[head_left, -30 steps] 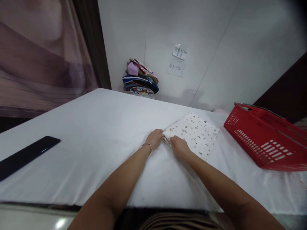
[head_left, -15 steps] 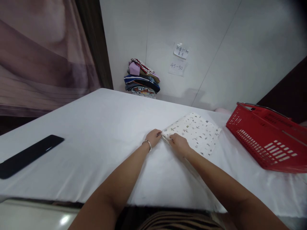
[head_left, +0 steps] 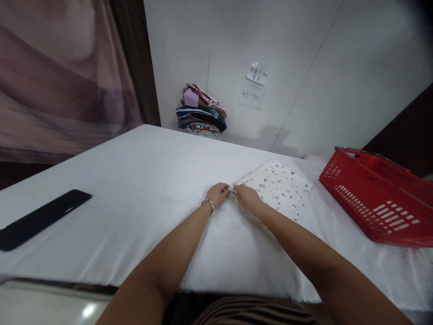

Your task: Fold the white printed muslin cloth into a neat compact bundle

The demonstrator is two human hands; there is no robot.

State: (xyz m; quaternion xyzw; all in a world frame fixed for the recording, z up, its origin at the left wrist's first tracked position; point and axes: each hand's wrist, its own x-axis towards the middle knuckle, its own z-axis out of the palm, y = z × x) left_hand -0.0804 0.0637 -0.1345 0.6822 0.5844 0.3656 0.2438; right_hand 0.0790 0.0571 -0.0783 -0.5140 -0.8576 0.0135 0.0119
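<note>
A white cloth [head_left: 280, 187] with small printed motifs lies folded on the white-covered table, its gathered left corner between my two hands. My left hand [head_left: 217, 195], with a bracelet on the wrist, pinches the tip of that corner. Just to its right, my right hand [head_left: 247, 197] grips the bunched edge of the same cloth. The two hands are close together, with a small stretch of creased fabric between them. My right hand and forearm hide part of the cloth's near edge.
A red plastic basket [head_left: 375, 198] stands at the right of the table [head_left: 135, 180]. On the left lies a long black flat object [head_left: 43, 219]. Behind the far edge is a stack of folded fabrics [head_left: 202, 113] by the wall, under paper signs [head_left: 252, 92].
My right hand has slid a little left along the gathered edge, closer to my left hand. The left hand stays at the corner.
</note>
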